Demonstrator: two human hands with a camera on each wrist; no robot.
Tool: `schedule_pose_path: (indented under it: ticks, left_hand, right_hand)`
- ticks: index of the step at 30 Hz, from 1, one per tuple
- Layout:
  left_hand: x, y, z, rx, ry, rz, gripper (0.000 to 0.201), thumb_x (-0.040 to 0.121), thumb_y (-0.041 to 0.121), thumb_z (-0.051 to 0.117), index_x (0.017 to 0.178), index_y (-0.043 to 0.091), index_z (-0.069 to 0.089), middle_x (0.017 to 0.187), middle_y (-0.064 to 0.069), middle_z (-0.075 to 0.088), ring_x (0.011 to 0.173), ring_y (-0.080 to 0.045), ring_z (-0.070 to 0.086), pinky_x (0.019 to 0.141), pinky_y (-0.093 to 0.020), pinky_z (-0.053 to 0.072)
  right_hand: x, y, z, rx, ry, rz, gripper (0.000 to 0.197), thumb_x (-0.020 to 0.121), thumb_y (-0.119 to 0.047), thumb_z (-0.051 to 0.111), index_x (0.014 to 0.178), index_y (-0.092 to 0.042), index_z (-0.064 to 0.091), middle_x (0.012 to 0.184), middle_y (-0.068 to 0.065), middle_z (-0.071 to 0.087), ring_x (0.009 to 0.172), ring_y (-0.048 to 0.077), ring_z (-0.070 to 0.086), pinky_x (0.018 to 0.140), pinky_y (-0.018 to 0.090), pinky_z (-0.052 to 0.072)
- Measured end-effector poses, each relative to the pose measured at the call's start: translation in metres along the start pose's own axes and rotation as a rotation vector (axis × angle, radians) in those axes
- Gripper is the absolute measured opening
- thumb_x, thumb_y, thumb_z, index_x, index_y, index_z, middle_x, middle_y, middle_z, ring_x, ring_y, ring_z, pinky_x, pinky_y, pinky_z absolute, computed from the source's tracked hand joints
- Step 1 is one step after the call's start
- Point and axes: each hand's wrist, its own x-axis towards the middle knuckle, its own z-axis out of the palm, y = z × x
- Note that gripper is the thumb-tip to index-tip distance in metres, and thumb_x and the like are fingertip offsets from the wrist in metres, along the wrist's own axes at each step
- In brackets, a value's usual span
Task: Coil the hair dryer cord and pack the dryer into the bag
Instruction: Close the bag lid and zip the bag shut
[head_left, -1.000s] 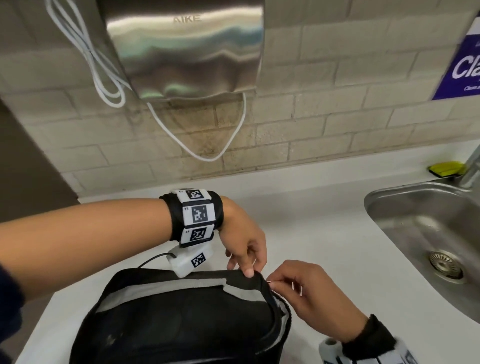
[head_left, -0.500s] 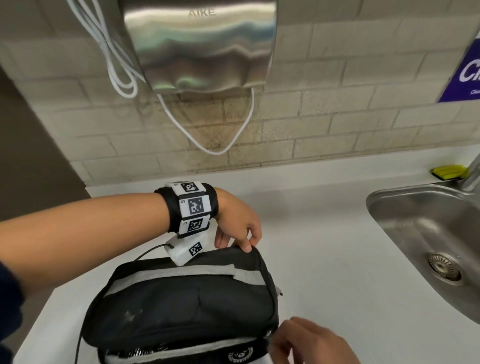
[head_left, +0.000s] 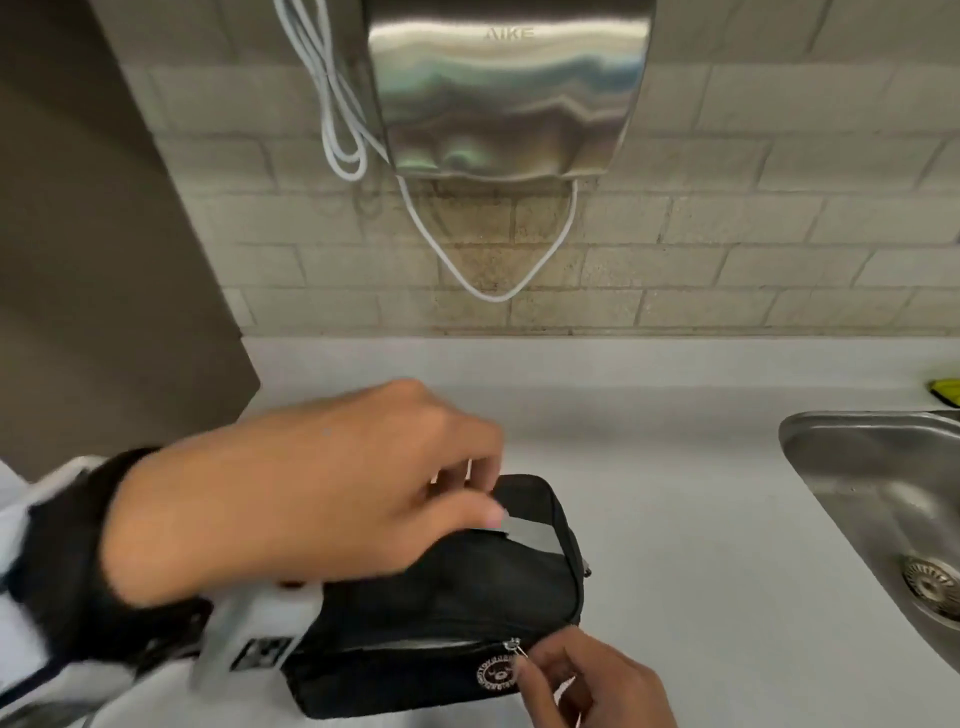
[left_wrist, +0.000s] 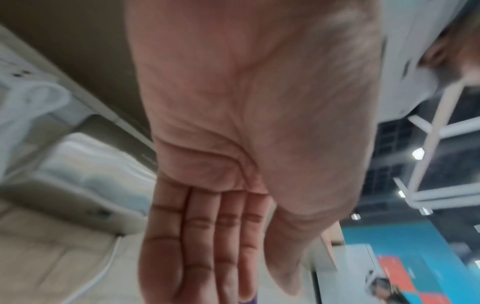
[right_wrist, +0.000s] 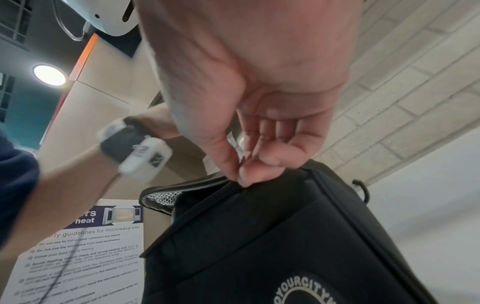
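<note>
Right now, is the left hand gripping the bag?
No, the left wrist view shows the left hand with straight fingers, holding nothing, lifted above the bag.

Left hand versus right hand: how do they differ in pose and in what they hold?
The left hand is open with straight fingers and holds nothing; the right hand has curled fingers pinching the zipper pull. The left hand hovers over the far end of the black bag; the right hand works at its near edge. Both wear wrist cameras.
</note>
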Motion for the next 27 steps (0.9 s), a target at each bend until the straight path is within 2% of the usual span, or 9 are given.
schedule_pose_path:
  ticks: [3,7,10,14,16,18,20,23,27]
  left_hand:
    - [-0.044,0.011,0.053,-0.230,-0.081,-0.120,0.039,0.081,0.071,0.036,0.092,0.039,0.057,0.072,0.027,0.059,0.069,0.009,0.057,0.062,-0.012,0.046]
    - [-0.044,0.021,0.139,-0.570,-0.045,-0.296,0.020,0.087,0.049,0.065,0.085,0.032,0.074,0.059,0.021,0.059,0.066,0.011,0.057,0.066,0.000,0.036]
    - [-0.038,0.031,0.181,-0.721,0.143,-0.347,0.049,0.062,0.086,0.056,0.077,0.042,0.072,0.077,0.019,0.073,0.081,0.005,0.067,0.077,-0.011,0.050]
    - [-0.029,0.036,0.196,-0.845,0.257,-0.431,0.033,0.078,0.062,0.057,0.083,0.032,0.070,0.078,0.019,0.074,0.076,0.002,0.069,0.080,-0.028,0.057]
    - [-0.025,0.036,0.196,-0.864,0.301,-0.444,0.026,0.083,0.049,0.060,0.082,0.026,0.072,0.076,0.012,0.076,0.071,-0.002,0.071,0.074,-0.029,0.059]
    - [-0.026,0.036,0.200,-0.812,0.327,-0.434,0.018,0.087,0.040,0.062,0.075,0.028,0.069,0.068,0.023,0.072,0.067,0.001,0.069,0.069,-0.020,0.057]
    - [-0.031,0.038,0.202,-0.746,0.354,-0.415,0.020,0.089,0.032,0.061,0.070,0.028,0.064,0.058,0.030,0.062,0.061,0.005,0.065,0.062,-0.009,0.049]
    - [-0.037,0.038,0.206,-0.662,0.417,-0.359,0.012,0.090,0.034,0.053,0.084,0.027,0.061,0.059,0.024,0.055,0.062,0.006,0.059,0.065,-0.003,0.039]
    - [-0.047,0.030,0.211,-0.557,0.494,-0.327,0.014,0.087,0.038,0.052,0.082,0.028,0.059,0.063,0.015,0.058,0.060,0.005,0.056,0.059,-0.002,0.036]
  right_hand:
    - [-0.005,0.003,0.007,0.012,0.018,-0.008,0.017,0.063,-0.041,0.075,0.071,-0.035,0.062,0.048,-0.023,0.058,0.036,0.000,0.047,0.043,0.002,0.035]
    - [-0.013,0.000,0.015,0.038,0.036,-0.031,0.021,0.062,-0.030,0.083,0.067,-0.037,0.064,0.048,-0.024,0.059,0.035,-0.005,0.045,0.042,-0.003,0.033]
    - [-0.014,-0.011,0.018,0.090,0.064,-0.038,0.005,0.068,-0.040,0.064,0.068,-0.045,0.066,0.044,-0.021,0.056,0.037,-0.003,0.048,0.043,0.000,0.035]
    - [-0.007,-0.019,0.016,-0.063,0.245,-0.079,0.018,0.047,-0.037,0.038,0.038,-0.022,0.041,0.029,-0.007,0.034,0.027,0.006,0.028,0.046,0.018,0.031]
    - [-0.009,-0.019,0.009,-0.151,0.062,-0.219,0.012,0.049,-0.041,0.056,0.056,-0.031,0.055,0.044,-0.012,0.047,0.031,0.013,0.041,0.040,0.016,0.032]
    - [-0.016,-0.005,0.000,-0.270,-0.092,-0.356,0.017,0.062,-0.046,0.060,0.079,-0.048,0.058,0.065,-0.025,0.047,0.048,-0.005,0.044,0.050,-0.001,0.031]
    - [-0.011,0.012,-0.009,-0.226,0.005,-0.447,0.020,0.066,-0.038,0.060,0.084,-0.047,0.060,0.076,-0.027,0.048,0.062,-0.007,0.044,0.063,-0.003,0.034]
    - [0.009,0.019,-0.004,-0.237,0.218,-0.657,0.020,0.078,-0.028,0.062,0.098,-0.032,0.063,0.097,-0.015,0.066,0.081,0.012,0.052,0.081,0.011,0.040]
    - [0.028,0.032,-0.001,-0.403,0.273,-0.848,0.026,0.093,-0.030,0.055,0.086,-0.022,0.078,0.082,0.000,0.078,0.083,0.021,0.053,0.071,0.031,0.042]
